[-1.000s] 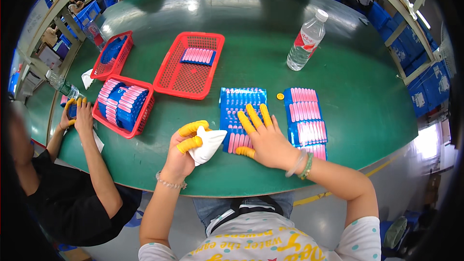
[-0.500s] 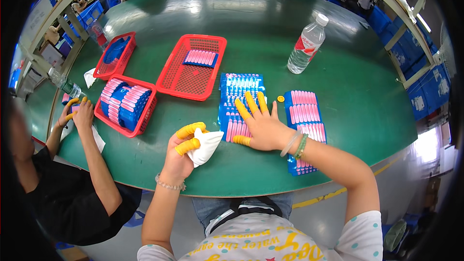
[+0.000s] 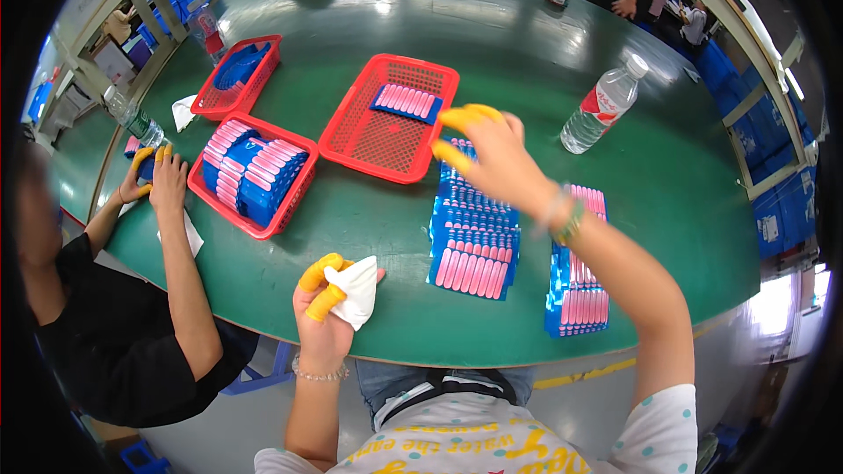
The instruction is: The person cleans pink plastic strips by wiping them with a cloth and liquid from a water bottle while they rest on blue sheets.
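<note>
My left hand [image 3: 321,320], yellow finger cots on its fingertips, pinches a folded white cloth [image 3: 356,293] above the table's near edge. My right hand [image 3: 500,158], also in yellow cots, hangs over the far end of a blue sheet [image 3: 475,256] with rows of pink, rounded strips. Its thumb and forefinger are apart, close to the right rim of a red mesh basket [image 3: 397,144]; no object shows between them. In that basket lies a small blue piece with pink strips [image 3: 407,102]. A second blue-and-pink stack [image 3: 580,285] lies under my right forearm, partly hidden.
Another red basket [image 3: 299,197] holds blue-and-pink pieces, and a further one [image 3: 268,68] holds blue pieces. A clear bottle [image 3: 602,105] stands at the right on the green table [image 3: 395,26]. A co-worker's hands [image 3: 158,177] work at the left edge, near a lying bottle [image 3: 132,116].
My right hand has lifted off the blue sheet and moved to its far end, fingers no longer flat. My left hand still holds the cloth. The whole view has shifted, moving things rightward.
</note>
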A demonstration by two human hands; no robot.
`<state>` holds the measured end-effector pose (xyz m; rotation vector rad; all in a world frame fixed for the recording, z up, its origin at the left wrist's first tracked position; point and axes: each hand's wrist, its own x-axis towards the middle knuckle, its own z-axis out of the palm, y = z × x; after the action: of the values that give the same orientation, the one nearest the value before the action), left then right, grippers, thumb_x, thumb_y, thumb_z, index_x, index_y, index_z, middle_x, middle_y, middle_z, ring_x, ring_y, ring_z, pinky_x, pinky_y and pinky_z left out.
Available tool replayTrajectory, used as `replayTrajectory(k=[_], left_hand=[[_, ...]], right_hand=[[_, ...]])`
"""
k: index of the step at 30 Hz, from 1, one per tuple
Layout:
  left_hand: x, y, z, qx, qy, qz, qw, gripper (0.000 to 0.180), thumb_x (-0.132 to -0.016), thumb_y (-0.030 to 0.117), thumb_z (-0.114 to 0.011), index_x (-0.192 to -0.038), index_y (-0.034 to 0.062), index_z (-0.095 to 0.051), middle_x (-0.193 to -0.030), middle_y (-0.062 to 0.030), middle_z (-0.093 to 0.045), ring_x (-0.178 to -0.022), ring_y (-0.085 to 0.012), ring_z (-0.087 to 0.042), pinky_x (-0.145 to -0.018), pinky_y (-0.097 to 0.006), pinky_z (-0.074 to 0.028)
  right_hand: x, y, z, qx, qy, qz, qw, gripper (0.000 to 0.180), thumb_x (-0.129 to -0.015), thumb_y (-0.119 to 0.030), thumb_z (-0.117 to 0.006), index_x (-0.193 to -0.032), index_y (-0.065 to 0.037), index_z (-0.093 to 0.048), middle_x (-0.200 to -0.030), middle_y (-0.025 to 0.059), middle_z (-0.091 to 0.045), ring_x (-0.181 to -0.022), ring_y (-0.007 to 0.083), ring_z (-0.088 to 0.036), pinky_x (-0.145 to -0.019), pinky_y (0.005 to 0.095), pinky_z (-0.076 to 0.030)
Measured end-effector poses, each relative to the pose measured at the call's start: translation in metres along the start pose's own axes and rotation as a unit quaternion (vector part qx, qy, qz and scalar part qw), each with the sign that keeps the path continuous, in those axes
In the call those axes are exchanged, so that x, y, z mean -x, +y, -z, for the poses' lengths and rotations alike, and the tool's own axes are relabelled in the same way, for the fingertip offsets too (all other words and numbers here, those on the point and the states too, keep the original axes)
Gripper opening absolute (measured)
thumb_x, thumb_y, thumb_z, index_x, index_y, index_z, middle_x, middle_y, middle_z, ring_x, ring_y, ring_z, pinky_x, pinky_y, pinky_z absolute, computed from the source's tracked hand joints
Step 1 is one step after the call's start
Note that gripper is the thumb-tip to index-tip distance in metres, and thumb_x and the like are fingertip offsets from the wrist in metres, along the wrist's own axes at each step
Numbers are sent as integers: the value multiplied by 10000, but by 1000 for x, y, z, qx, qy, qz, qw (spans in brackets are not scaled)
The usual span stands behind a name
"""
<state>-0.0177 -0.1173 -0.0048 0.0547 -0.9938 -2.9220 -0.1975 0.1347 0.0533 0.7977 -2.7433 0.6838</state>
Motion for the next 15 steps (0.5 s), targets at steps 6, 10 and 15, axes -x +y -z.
replayTrajectory(k=[6, 10, 15], left_hand=[[21, 2, 3, -24, 4, -9, 1000, 343, -851, -64, -558, -1162, 42, -657, -1088, -73, -670, -1028, -271, -663, -1060, -762, -347], [35, 9, 13, -50, 59, -27, 997, 343, -832, -88, -539, -1105, 48, -696, -1061, -73, -667, -1007, -266, -668, -1059, -761, -352], [33, 7, 25, -61, 66, -6, 996, 343, -831, -86, -558, -1114, 50, -695, -1061, -85, -669, -1003, -262, -668, -1058, -759, -358]], right_hand=[[-137, 30, -43, 88, -125, -9, 988, 582, -806, -432, -783, -1199, -17, -676, -1219, 197, -671, -1156, 357, -631, -946, 478, -518], [-163, 32, -58, 151, -264, -98, 948, 742, -681, -470, -886, -1224, -17, -663, -1244, 189, -662, -1210, 376, -598, -995, 462, -515], [-164, 25, -57, 160, -251, -112, 948, 744, -659, -498, -894, -1194, -24, -687, -1298, 193, -626, -1230, 368, -582, -1001, 456, -506]])
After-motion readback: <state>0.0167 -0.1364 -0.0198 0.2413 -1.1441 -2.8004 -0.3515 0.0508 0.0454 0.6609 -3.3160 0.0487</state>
